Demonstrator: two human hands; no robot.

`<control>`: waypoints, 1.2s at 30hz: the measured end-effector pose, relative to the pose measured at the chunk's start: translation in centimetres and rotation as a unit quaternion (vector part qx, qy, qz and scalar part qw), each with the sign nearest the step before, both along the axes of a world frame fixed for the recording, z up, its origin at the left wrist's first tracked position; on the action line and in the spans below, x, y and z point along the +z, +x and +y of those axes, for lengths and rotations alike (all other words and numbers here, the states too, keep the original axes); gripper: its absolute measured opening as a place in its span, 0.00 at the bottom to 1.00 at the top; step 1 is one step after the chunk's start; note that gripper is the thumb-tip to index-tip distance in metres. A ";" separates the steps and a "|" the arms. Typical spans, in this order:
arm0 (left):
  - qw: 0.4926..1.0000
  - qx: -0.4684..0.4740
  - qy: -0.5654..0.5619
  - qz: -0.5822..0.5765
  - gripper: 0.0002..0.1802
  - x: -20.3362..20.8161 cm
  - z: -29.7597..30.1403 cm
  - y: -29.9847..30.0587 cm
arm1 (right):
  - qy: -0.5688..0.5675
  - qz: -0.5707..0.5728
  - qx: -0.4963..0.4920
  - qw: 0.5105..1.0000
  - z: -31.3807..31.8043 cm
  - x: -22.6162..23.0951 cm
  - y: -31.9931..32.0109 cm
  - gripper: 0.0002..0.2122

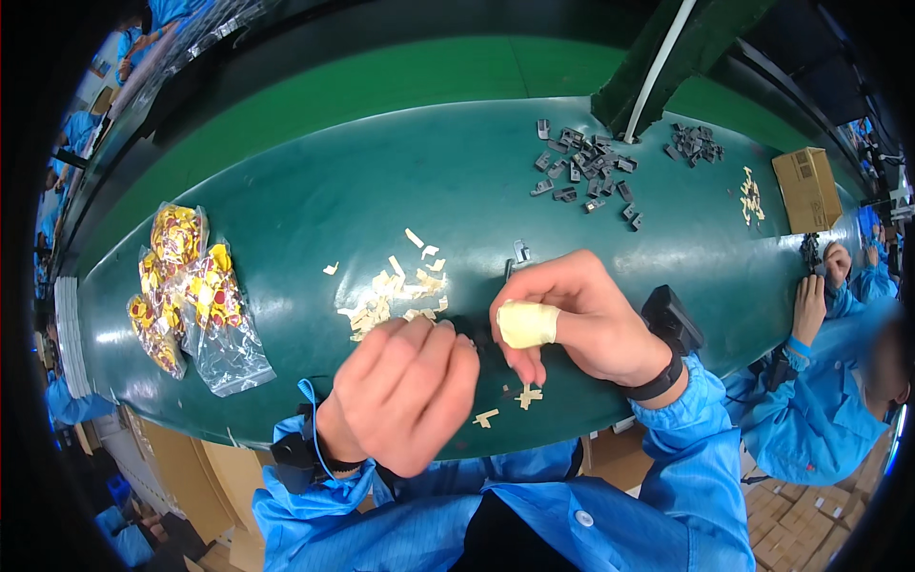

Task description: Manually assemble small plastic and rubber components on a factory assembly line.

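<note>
My left hand (405,391) and my right hand (572,319) meet over the near edge of a dark green belt (400,181). Between their fingertips sits a small black part (474,331), mostly hidden by the fingers. My right forefinger wears a pale tape wrap (526,324). Both wrists carry black straps, and both sleeves are blue. Just beyond my hands lies a scatter of small cream-coloured strips (391,291). Two more such strips (505,405) lie at the belt's near edge under my right hand.
A pile of small dark grey parts (586,172) lies far right on the belt, a smaller pile (696,143) beyond it. Clear bags of yellow-red pieces (186,286) rest at left. A cardboard box (807,188) stands far right. A person in blue (829,381) works beside me.
</note>
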State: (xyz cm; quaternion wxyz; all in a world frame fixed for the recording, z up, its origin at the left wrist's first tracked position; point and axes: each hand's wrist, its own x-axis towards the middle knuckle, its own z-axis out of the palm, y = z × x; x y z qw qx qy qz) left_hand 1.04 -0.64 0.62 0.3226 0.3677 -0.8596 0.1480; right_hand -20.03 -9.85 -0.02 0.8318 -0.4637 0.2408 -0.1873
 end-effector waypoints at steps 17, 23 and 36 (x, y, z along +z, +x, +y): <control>0.969 0.069 0.164 0.170 0.07 0.1 0.0 -1.0 | -0.130 -0.002 -0.303 0.944 -1.2 0.1 -0.6 0.04; 0.938 0.048 0.320 0.124 0.10 -0.6 -2.0 -3.4 | -0.158 -0.012 -0.325 0.932 -1.4 -0.3 -0.7 0.04; 0.692 -0.004 0.568 0.446 0.04 -0.6 -2.0 -1.9 | -0.106 -0.057 -0.182 0.976 -0.3 0.4 -0.7 0.05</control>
